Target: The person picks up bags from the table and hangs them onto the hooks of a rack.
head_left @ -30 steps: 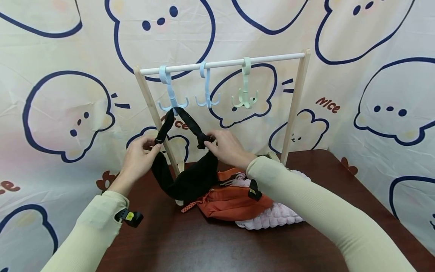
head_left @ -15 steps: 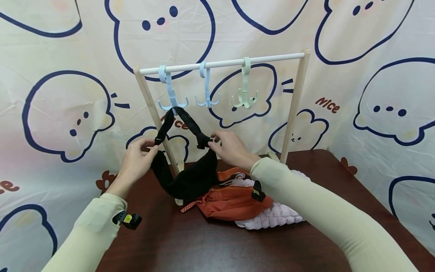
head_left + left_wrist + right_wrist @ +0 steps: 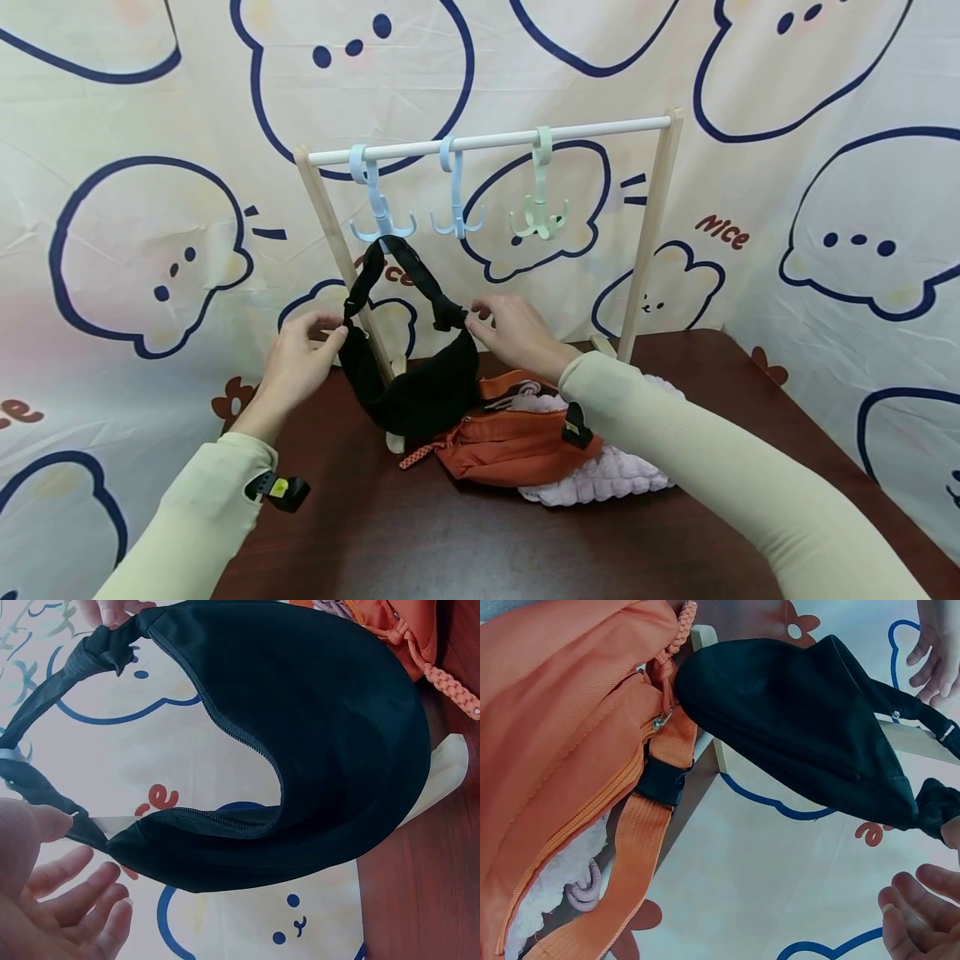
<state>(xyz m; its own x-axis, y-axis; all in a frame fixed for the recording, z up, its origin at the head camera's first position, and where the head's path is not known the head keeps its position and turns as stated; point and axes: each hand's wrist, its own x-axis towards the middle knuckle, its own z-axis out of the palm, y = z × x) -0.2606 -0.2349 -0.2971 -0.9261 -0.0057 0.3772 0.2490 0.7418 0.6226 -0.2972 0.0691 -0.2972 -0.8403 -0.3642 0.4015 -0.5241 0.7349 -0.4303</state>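
Note:
A black crescent shoulder bag (image 3: 420,387) hangs by its strap (image 3: 420,271) from the left blue multi-prong hook (image 3: 381,218). My left hand (image 3: 303,350) pinches the strap's left lower end between thumb and index finger; its other fingers are spread loosely in the left wrist view. At the right lower end, my right hand (image 3: 513,329) pinches the strap beside the dark knot (image 3: 934,802). The bag's zip (image 3: 232,729) curves along its upper edge. In the right wrist view only my right thumb and several fingers show.
A white rail (image 3: 487,143) on wooden posts carries a second blue hook (image 3: 457,200) and a green hook (image 3: 539,204). An orange bag (image 3: 517,450) lies over a pale pink quilted bag (image 3: 600,479) on the brown table (image 3: 420,533).
My right hand has shifted slightly right and down, from the knot towards its outer edge. My left fingers have moved slightly down the strap. The bag's body sits a little higher.

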